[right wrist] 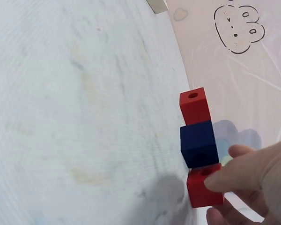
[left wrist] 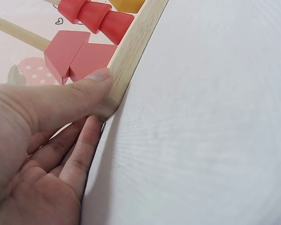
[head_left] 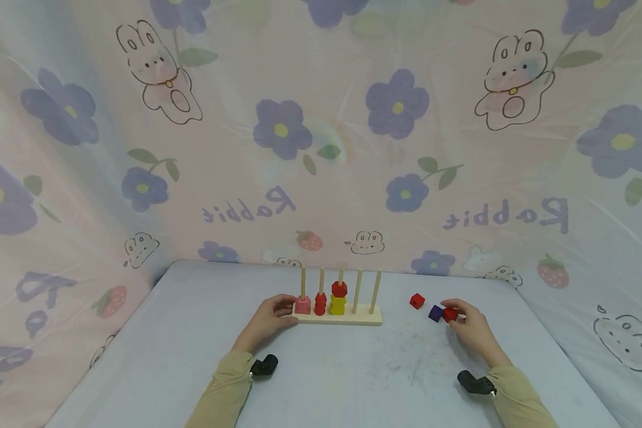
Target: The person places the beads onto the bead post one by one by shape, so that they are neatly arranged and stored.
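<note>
A pale wooden peg board (head_left: 338,320) with upright pegs stands on the table. My left hand (head_left: 271,318) holds its left end, the thumb (left wrist: 100,77) on the front of the base and a finger against the end. Pink blocks (head_left: 302,305) sit on the leftmost peg, red blocks (head_left: 320,304) on the second. On the third, a red block (head_left: 339,289) rests above yellow ones (head_left: 337,305); the other two pegs are bare. My right hand (head_left: 471,327) pinches a red cube (right wrist: 200,191). Close beside that is a dark blue cube (right wrist: 198,142), then another red cube (right wrist: 195,106) with a hole.
The white table (head_left: 321,380) has grey smudges in front of the cubes. A curtain (head_left: 331,178) printed with rabbits and flowers hangs behind it and at the sides. Black wrist cameras (head_left: 264,365) sit at both sleeves.
</note>
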